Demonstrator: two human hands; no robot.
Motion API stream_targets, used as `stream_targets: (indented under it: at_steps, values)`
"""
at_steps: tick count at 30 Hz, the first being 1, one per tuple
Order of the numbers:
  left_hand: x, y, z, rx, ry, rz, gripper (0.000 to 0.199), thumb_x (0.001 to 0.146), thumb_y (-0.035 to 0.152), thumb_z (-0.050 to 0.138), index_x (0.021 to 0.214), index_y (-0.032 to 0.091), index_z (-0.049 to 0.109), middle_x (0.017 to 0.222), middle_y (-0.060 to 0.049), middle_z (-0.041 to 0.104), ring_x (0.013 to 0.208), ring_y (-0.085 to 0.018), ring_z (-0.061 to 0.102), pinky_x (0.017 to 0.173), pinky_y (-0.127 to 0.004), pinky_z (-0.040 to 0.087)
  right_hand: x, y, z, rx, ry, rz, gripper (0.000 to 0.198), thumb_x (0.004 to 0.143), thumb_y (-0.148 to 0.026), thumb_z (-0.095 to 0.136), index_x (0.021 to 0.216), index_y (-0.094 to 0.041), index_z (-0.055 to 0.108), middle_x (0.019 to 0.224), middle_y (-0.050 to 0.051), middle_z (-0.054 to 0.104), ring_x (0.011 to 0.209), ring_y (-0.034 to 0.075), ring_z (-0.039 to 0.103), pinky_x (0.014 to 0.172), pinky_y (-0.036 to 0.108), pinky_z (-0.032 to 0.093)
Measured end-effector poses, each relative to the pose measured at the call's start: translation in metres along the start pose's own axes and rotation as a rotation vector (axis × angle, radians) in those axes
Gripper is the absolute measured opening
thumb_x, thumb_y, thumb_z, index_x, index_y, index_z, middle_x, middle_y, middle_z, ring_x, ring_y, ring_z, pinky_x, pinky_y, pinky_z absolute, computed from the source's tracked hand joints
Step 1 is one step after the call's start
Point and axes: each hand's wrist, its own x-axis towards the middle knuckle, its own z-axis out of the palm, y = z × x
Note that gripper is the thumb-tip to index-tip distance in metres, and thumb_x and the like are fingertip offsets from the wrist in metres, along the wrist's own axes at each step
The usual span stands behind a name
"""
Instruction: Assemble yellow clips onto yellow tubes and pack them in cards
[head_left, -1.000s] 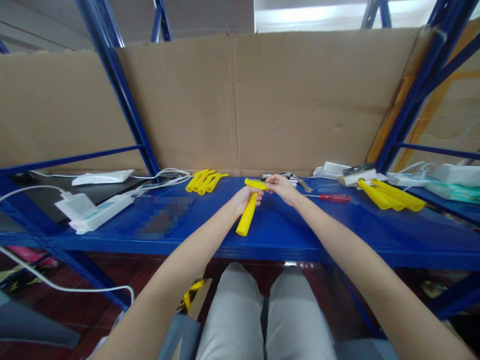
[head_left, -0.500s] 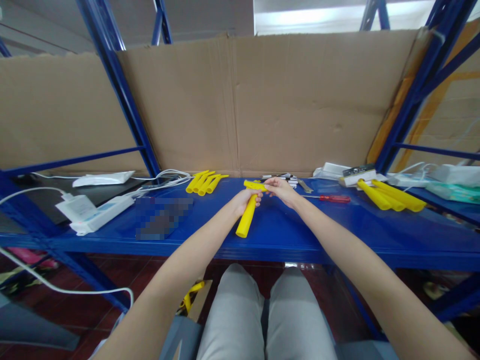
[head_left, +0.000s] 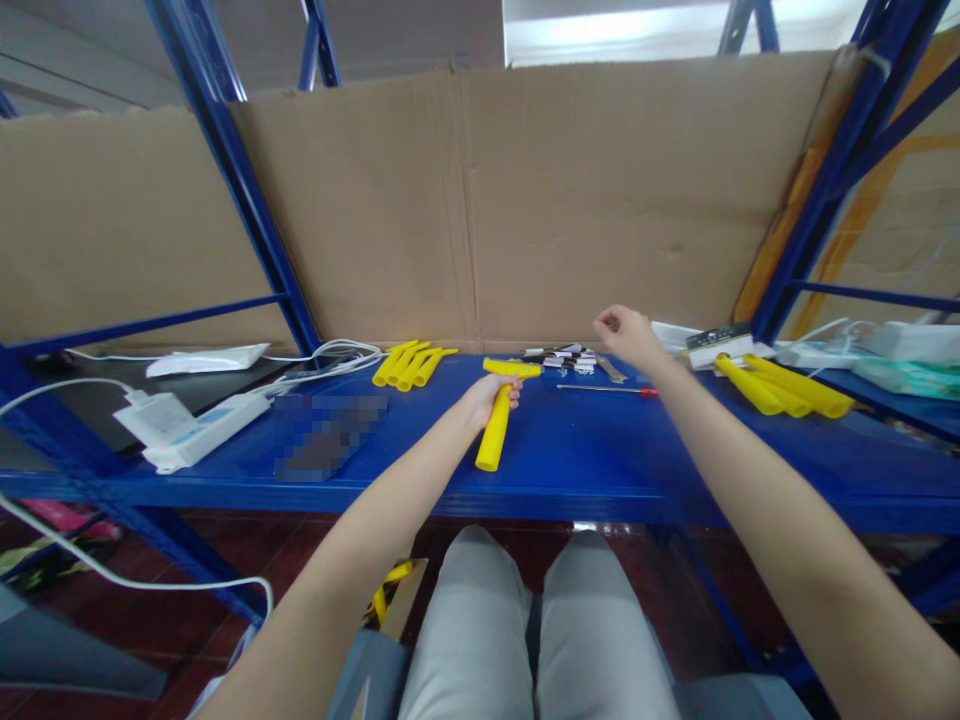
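Note:
My left hand (head_left: 493, 397) is closed around the handle of a yellow T-shaped tool (head_left: 492, 440), just below its crosspiece. The tool is held over the front half of the blue shelf, its wide handle end towards me. My right hand (head_left: 628, 332) is raised at the right with its fingers curled together; whether something small is in them I cannot make out. Beneath it lies a screwdriver (head_left: 600, 389), its red handle mostly covered by my right forearm. Small black-and-white pieces (head_left: 570, 357) and a flat metal strip (head_left: 611, 370) lie at the back.
Several yellow handles (head_left: 409, 366) lie at the back left, and more yellow handles (head_left: 787, 388) lie at the right by a small box (head_left: 718, 346). A white power strip (head_left: 206, 430) with cables is on the left. Cardboard (head_left: 540, 200) closes off the back of the blue shelf (head_left: 585, 450).
My right hand has let go of the yellow tool's crosspiece and moved up and to the right, over the screwdriver's handle. The left hand keeps the tool nearly in place.

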Motion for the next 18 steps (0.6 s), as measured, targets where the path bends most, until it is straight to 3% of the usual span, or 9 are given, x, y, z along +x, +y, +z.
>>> stream_targets:
  at_steps: [4,6,8,11,14,18]
  values:
    - [0.0,0.001,0.0,-0.022,0.006,-0.002,0.023,0.082,-0.003,0.037,0.071,0.014,0.046,0.052,0.004,0.042,0.036,-0.005,0.035,0.034,-0.013,0.03,0.004,0.038,-0.033,-0.387,-0.368,-0.035,0.011,0.075,-0.025,0.059,0.075,-0.019,0.068,0.076,0.01,0.07,0.073,0.022,0.065,0.07,0.032,0.048]
    - [0.001,0.001,-0.001,-0.033,0.012,0.001,0.022,0.082,-0.002,0.038,0.072,0.014,0.047,0.052,0.003,0.042,0.036,-0.005,0.035,0.034,-0.013,0.03,0.001,0.057,-0.038,-0.541,-0.601,-0.037,0.008,0.068,-0.024,0.066,0.061,-0.021,0.065,0.063,0.008,0.067,0.063,0.022,0.063,0.062,0.032,0.047]
    - [0.002,0.0,-0.002,-0.04,0.014,0.005,0.021,0.082,-0.002,0.038,0.073,0.014,0.047,0.053,0.003,0.043,0.036,-0.005,0.035,0.033,-0.013,0.03,-0.006,0.073,-0.037,-0.643,-0.746,-0.03,0.017,0.063,-0.023,0.07,0.051,-0.022,0.059,0.054,0.008,0.063,0.056,0.022,0.061,0.056,0.034,0.047]
    - [0.004,0.0,-0.002,-0.042,0.018,0.008,0.022,0.083,-0.002,0.038,0.072,0.015,0.047,0.052,0.004,0.042,0.036,-0.005,0.036,0.034,-0.013,0.03,-0.02,0.085,-0.034,-0.625,-0.793,-0.037,0.026,0.06,-0.019,0.071,0.044,-0.024,0.052,0.05,0.006,0.059,0.054,0.023,0.06,0.055,0.035,0.047]
    - [0.005,0.0,-0.003,-0.047,0.023,0.009,0.022,0.083,-0.002,0.039,0.071,0.015,0.046,0.053,0.003,0.043,0.036,-0.005,0.036,0.033,-0.013,0.03,-0.032,0.088,-0.03,-0.519,-0.736,-0.011,0.031,0.055,-0.015,0.075,0.044,-0.024,0.048,0.051,0.004,0.058,0.057,0.023,0.062,0.059,0.035,0.048]
    - [0.005,0.001,-0.004,-0.058,0.032,0.011,0.02,0.081,-0.002,0.042,0.071,0.015,0.047,0.052,0.004,0.043,0.036,-0.005,0.036,0.033,-0.013,0.03,-0.039,0.09,-0.024,-0.517,-0.717,-0.097,0.022,0.062,-0.019,0.071,0.051,-0.024,0.053,0.057,0.004,0.061,0.06,0.021,0.062,0.059,0.031,0.046]
